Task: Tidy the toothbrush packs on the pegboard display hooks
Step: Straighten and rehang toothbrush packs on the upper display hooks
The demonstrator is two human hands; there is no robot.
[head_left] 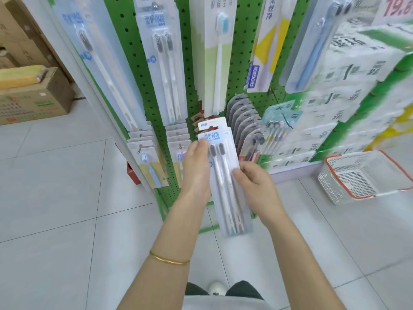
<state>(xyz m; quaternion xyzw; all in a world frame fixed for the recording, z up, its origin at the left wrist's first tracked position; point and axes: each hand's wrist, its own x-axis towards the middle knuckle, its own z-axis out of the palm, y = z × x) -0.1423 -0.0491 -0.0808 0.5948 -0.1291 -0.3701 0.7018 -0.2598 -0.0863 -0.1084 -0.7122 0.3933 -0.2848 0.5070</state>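
Pack (224, 189) containing 2 toothbrushes (212, 150) sits pinched in left grip (196, 166) and right grip (252, 182).

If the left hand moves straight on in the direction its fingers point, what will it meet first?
Probably the reddish packs hanging on the green pegboard just beyond the left hand, which grips the two-brush pack. Depth is unclear.

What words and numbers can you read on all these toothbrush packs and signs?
"NEW": top corner of the held toothbrush pack.
"NEW": top of the hanging twin-brush pack.
"FROG": blue strip low on the yellow pack.
"19.6": red digits on the price sign, cut off by the picture's edge.
Chinese print on the packs and the wrapped bundles: too blurred to read surely.
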